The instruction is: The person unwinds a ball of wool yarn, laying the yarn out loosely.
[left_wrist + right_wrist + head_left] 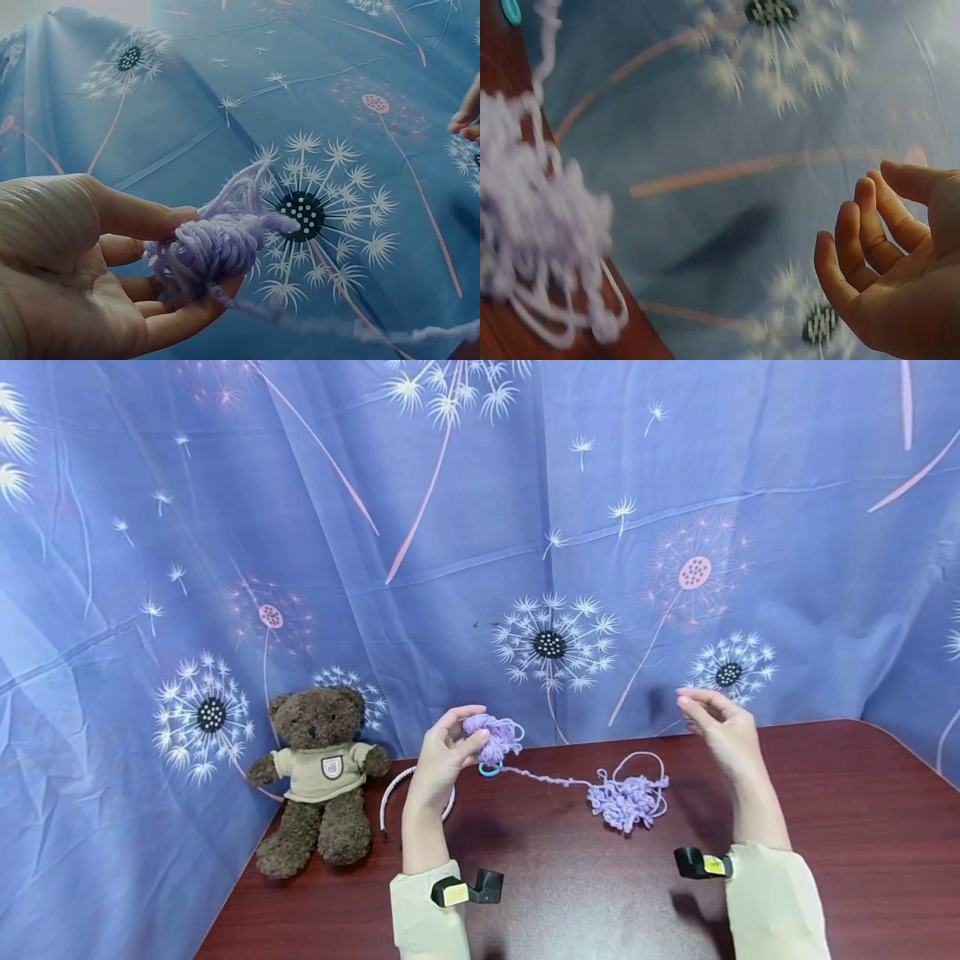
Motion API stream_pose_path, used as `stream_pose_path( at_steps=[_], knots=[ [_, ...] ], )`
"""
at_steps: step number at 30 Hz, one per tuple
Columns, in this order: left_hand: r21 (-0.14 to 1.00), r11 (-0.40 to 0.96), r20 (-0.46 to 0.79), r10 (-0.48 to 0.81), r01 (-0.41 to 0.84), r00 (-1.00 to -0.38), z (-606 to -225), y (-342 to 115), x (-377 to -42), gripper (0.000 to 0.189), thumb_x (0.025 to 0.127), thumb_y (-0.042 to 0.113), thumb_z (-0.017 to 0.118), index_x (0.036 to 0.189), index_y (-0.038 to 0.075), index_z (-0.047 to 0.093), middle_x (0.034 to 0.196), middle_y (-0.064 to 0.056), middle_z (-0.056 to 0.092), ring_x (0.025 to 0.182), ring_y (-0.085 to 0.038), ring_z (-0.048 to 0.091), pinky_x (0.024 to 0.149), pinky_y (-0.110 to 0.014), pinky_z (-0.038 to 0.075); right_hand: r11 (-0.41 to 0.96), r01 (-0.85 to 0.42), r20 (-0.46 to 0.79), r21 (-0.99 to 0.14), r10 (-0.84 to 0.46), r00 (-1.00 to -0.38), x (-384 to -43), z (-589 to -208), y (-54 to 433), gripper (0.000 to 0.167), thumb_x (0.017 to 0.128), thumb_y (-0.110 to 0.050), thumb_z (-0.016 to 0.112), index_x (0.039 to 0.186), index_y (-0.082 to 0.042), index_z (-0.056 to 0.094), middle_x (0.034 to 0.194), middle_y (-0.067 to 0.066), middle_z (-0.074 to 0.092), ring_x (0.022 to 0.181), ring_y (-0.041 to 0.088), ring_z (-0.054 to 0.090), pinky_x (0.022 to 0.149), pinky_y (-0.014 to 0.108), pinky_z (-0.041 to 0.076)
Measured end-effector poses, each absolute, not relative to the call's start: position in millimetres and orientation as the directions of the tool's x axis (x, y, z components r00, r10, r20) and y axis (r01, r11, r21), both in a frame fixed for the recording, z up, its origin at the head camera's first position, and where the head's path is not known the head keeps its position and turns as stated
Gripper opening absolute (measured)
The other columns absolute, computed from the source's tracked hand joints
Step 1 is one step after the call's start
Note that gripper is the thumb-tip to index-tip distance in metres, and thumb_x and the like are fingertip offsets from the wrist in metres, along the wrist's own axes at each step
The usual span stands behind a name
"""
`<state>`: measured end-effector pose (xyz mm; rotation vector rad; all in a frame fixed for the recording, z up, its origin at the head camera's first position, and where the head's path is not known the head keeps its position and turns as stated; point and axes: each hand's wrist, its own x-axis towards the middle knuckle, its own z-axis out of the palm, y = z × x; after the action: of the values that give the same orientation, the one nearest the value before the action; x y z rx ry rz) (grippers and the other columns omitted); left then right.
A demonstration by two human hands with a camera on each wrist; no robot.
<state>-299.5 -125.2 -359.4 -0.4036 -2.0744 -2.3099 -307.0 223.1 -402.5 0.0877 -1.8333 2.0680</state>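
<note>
In the head view my left hand (437, 768) is raised above the table. It pinches a small bundle of lilac yarn (495, 740) between thumb and fingers, and loops stick out on its far side. A strand (322, 327) runs from the bundle to a tangled heap of the same yarn (627, 802) on the table. My right hand (723, 731) is held up to the right of that heap, apart from it. Its fingers bend loosely towards the thumb, and nothing shows between them in the right wrist view.
A light-blue ring (490, 769) shows just under the held bundle. Behind my left forearm is a thin white hoop (387, 797), partly hidden. A brown teddy bear (318, 777) in a beige shirt sits at the table's left. A blue dandelion-print cloth (465, 527) hangs behind the dark red table (585, 893).
</note>
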Motion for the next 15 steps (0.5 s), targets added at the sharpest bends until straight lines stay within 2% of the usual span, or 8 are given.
stream_pose_path(
  at_steps=[2,3,6,8,12,15],
  knots=[
    [0.977,-0.115,0.196,0.162,0.179,-0.967,-359,-124,-300,0.041,0.088,-0.008,0.059,0.128,-0.011,0.050,0.094,0.006,0.063,0.075,-0.003,0.063,0.067,-0.021,0.056,0.028,-0.295,0.295,-0.955,0.192,-0.936,-307,-398,210,0.013,0.094,-0.016,0.064,0.103,-0.022,0.072,0.084,-0.025,0.069,0.077,-0.009,0.062,0.072,0.008,0.051],
    [0.977,-0.115,0.196,0.163,0.179,-0.967,-359,-124,-300,0.040,0.089,-0.007,0.059,0.128,-0.010,0.050,0.094,0.006,0.063,0.075,-0.003,0.063,0.067,-0.021,0.056,0.095,-0.286,0.298,-0.954,0.168,-0.940,-307,-396,203,0.015,0.095,-0.019,0.063,0.108,-0.018,0.071,0.086,-0.026,0.068,0.078,-0.009,0.062,0.074,0.008,0.051],
    [0.978,-0.105,0.197,0.169,0.181,-0.966,-359,-122,-300,0.040,0.089,-0.006,0.059,0.128,-0.010,0.051,0.094,0.006,0.063,0.074,-0.003,0.062,0.067,-0.020,0.054,0.261,-0.251,0.281,-0.932,0.083,-0.956,-306,-390,176,0.035,0.096,-0.029,0.061,0.123,-0.007,0.064,0.091,-0.026,0.065,0.084,-0.008,0.059,0.081,0.013,0.050],
    [0.978,-0.097,0.202,0.179,0.187,-0.963,-359,-121,-299,0.039,0.090,-0.004,0.060,0.127,-0.009,0.051,0.094,0.007,0.063,0.073,-0.002,0.061,0.066,-0.018,0.053,0.291,-0.245,0.260,-0.925,0.015,-0.965,-306,-389,157,0.040,0.096,-0.029,0.060,0.126,-0.002,0.060,0.098,-0.016,0.068,0.087,-0.004,0.060,0.085,0.019,0.050],
    [0.977,-0.082,0.207,0.202,0.194,-0.957,-359,-118,-299,0.038,0.090,-0.004,0.059,0.127,-0.009,0.052,0.093,0.007,0.062,0.069,-0.001,0.058,0.062,-0.016,0.048,0.289,-0.284,0.255,-0.914,-0.135,-0.958,-306,-394,120,0.034,0.096,-0.024,0.061,0.122,-0.002,0.063,0.113,0.012,0.069,0.097,0.011,0.062,0.091,0.032,0.050],
    [0.978,-0.084,0.207,0.217,0.193,-0.954,-360,-114,-299,0.037,0.091,-0.005,0.058,0.127,-0.009,0.052,0.093,0.007,0.061,0.068,-0.001,0.057,0.062,-0.016,0.048,0.308,-0.332,0.268,-0.891,-0.232,-0.935,-305,-400,100,0.032,0.094,-0.023,0.062,0.119,-0.003,0.066,0.115,0.017,0.069,0.103,0.016,0.063,0.093,0.031,0.048]
  ],
)
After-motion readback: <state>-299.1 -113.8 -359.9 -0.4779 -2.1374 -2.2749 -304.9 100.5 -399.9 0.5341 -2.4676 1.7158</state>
